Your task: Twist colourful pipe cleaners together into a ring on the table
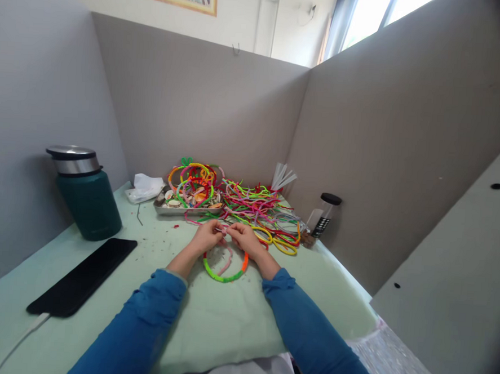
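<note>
My left hand and my right hand meet over the middle of the table, fingertips closed in a pinch. Between them runs a pink pipe cleaner, whose loose end curls down inside a ring. That ring is wrapped in green, orange and red fuzzy pipe cleaner, and its top passes up behind my fingers. Just beyond my hands lies a heap of many-coloured pipe cleaners. To its left, a metal tray holds seashells with several finished-looking colourful rings on top.
A teal bottle and a black phone with a white cable are on the left. White tissue lies at the back. A clear black-lidded bottle stands right. Grey partitions enclose the table.
</note>
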A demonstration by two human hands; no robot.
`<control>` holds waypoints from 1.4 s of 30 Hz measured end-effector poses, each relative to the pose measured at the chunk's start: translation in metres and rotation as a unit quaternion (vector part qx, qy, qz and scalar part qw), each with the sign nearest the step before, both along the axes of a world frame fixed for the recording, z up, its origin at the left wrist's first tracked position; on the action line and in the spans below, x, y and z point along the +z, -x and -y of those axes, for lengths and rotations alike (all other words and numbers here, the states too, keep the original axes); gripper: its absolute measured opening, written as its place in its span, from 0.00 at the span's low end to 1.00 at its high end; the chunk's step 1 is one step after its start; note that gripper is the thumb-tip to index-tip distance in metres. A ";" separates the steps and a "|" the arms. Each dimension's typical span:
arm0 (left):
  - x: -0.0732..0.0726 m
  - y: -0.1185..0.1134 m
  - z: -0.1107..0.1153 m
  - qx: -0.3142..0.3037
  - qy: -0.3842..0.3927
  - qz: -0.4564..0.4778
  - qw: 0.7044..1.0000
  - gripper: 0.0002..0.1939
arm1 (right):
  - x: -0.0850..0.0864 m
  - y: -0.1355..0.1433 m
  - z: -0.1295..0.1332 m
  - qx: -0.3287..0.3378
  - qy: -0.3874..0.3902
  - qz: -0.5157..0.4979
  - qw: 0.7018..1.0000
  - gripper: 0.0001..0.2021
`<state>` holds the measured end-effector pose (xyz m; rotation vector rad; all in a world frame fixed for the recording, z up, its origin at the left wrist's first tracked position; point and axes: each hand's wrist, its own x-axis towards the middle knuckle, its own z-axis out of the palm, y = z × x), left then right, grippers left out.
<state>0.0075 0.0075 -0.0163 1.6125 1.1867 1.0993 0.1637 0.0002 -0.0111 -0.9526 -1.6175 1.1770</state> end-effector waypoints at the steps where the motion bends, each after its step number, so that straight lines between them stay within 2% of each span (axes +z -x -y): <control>1: -0.001 0.000 -0.001 -0.002 -0.008 0.001 1.000 0.09 | 0.000 0.000 0.000 -0.001 0.001 0.001 1.000 0.11; 5: -0.003 0.002 -0.004 0.010 -0.059 -0.023 0.998 0.11 | -0.002 -0.001 -0.002 -0.004 0.000 -0.005 1.000 0.11; 13: 0.002 0.003 -0.002 0.039 -0.159 -0.115 0.980 0.07 | -0.007 -0.002 -0.007 0.002 0.003 -0.033 0.999 0.12; 25: 0.010 0.005 0.002 0.038 -0.211 -0.203 0.955 0.06 | -0.009 -0.004 -0.010 -0.002 0.004 -0.036 0.999 0.11; 33: 0.008 0.005 0.000 0.025 -0.267 -0.212 0.940 0.07 | -0.011 -0.003 -0.011 0.008 0.003 -0.030 1.000 0.12; 42: 0.007 0.005 0.001 0.038 -0.301 -0.195 0.933 0.06 | -0.011 -0.002 -0.011 0.015 0.003 -0.038 0.999 0.13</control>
